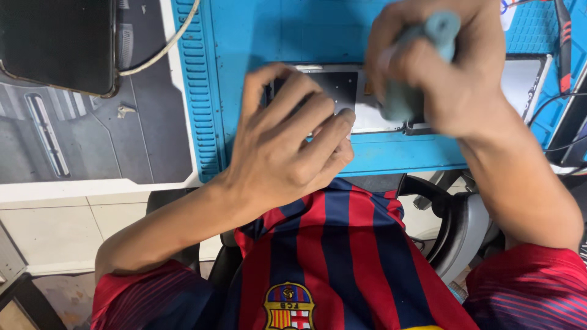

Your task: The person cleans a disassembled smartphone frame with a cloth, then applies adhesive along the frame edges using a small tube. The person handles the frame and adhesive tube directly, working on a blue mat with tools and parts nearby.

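A flat grey device (pixel 342 85), opened up and lying face down, rests on a blue work mat (pixel 257 36). My left hand (pixel 287 140) presses down on its near left part, fingers spread over the dark panel. My right hand (pixel 440 67) is closed around a pale blue-grey tool (pixel 406 101) whose lower end meets the device's near edge. Most of the device's middle is hidden by my hands.
A dark tablet or screen (pixel 58 43) with a white cable (pixel 165 46) lies at the far left on a grey desk pad (pixel 92 134). Red and black wires (pixel 564 43) run along the right edge of the mat. A chair armrest (pixel 452 226) sits below the table.
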